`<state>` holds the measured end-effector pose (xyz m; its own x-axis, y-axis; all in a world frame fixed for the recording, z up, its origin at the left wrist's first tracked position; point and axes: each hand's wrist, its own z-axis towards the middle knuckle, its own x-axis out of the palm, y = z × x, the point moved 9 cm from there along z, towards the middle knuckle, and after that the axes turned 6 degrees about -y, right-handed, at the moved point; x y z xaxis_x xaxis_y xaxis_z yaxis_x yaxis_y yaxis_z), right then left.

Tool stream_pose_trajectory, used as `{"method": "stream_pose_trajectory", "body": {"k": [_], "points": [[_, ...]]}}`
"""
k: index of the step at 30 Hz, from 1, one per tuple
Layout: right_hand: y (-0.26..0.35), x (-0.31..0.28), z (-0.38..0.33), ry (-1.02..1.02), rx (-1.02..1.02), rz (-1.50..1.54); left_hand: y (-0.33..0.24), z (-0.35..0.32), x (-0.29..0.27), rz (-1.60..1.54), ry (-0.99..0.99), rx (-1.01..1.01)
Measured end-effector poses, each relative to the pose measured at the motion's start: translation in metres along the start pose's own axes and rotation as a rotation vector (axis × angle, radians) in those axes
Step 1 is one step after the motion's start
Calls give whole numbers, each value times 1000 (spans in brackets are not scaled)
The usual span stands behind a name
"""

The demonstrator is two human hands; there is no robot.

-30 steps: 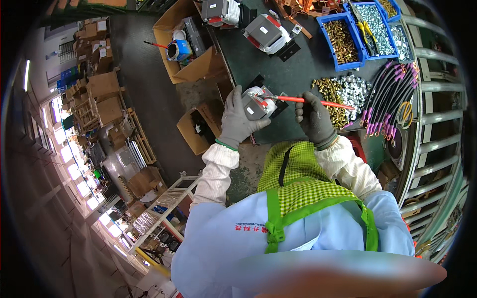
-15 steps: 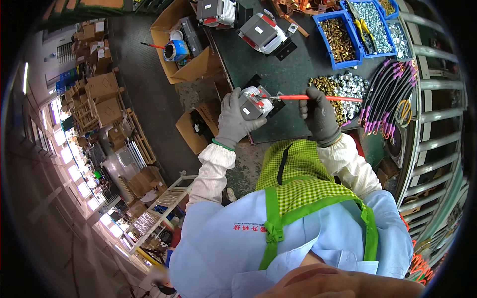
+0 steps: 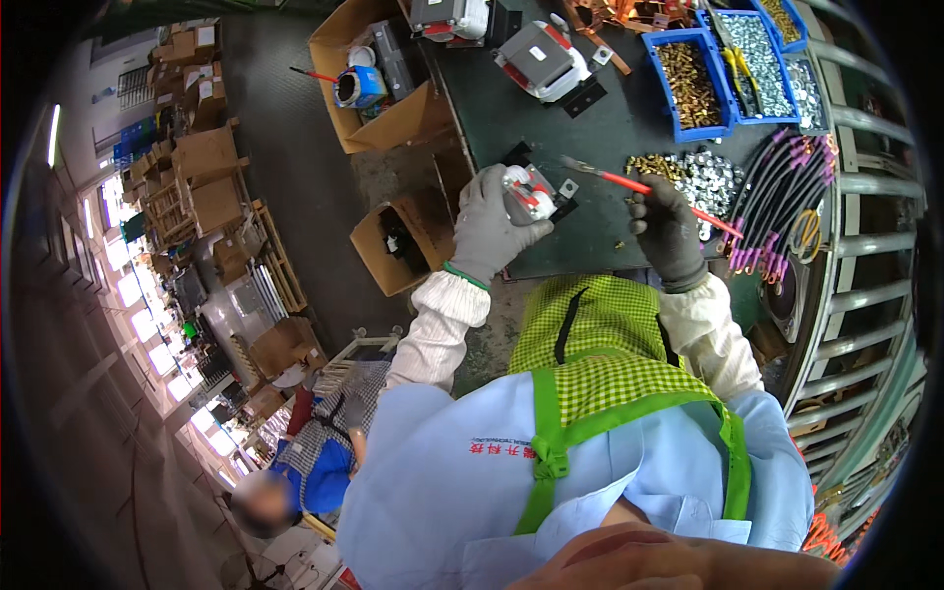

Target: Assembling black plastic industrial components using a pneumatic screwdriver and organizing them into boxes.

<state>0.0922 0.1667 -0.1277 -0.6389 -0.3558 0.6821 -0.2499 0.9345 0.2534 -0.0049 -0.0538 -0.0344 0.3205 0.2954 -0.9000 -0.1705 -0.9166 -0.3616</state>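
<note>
A small transformer is clasped in the left hand; a red-handled screwdriver is pinched in the right hand's grip above the worktop.

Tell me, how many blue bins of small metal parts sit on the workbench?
3, side by side at the bench's far right: a blue bin of brass-coloured parts, one of silvery parts beside it, and a third cut off at the picture's edge. More may be hidden.

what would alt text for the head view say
A person's grey-gloved left hand grips a small grey-and-red transformer block over a dark green workbench, while the dark-gloved right hand holds a red-handled screwdriver beside it. Blue bins of screws sit beyond.
</note>
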Motion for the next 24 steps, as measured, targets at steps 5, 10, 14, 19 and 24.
{"method": "stream_pose_trajectory", "body": {"k": [5,10,14,19,24], "points": [[-14,-36,15,-3,51,97,20,-16,-10,-142,-130,90],[-44,-66,38,-228,127,-109,42,-28,-10,-206,-117,75],[-49,-59,43,-272,116,-154,44,-29,-8,-190,-119,86],[-46,-38,40,-223,97,-165,43,-28,-10,-183,-131,89],[-32,-40,43,-227,25,-236,44,-29,-7,-168,-129,108]]}}
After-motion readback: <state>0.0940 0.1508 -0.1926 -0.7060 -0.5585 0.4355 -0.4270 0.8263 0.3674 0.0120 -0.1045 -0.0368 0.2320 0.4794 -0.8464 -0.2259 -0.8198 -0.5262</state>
